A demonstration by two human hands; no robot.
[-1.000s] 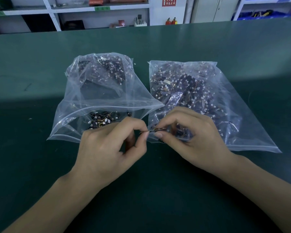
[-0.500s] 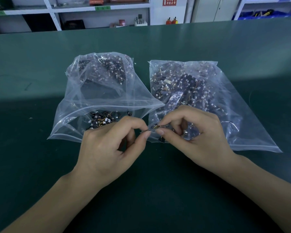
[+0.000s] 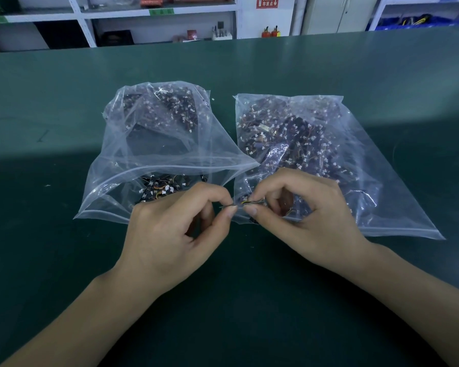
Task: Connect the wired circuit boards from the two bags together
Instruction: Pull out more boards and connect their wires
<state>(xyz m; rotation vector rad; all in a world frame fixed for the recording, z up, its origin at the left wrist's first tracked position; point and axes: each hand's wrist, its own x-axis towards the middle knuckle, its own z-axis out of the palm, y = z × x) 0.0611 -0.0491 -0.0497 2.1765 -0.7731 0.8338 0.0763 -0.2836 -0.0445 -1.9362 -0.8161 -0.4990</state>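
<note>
Mating of one pair, at the near edge of the green table (image 3: 64, 260). Two clear plastic bags lie side by side: the left bag (image 3: 133, 154), its mouth gaping toward the near side, and the right bag (image 3: 355, 165), lying flatter. Both remain heaped with dark wired circuit boards bearing small white connectors, so by the look of it nearly all of the work is still ahead; no finished, joined pairs can be seen set aside on the table.

The left hand (image 3: 170, 239) and the right hand (image 3: 308, 215) meet just in front of the gap between the two bags. Each has thumb and forefinger pressed together in a pinch, the other fingers curled beneath. Between the two pinches runs a short piece of wired board (image 3: 249, 203), with yellow and dark leads showing at the right hand's fingertips. Whether the two connectors are already seated or only aligned is too small to tell.
</note>
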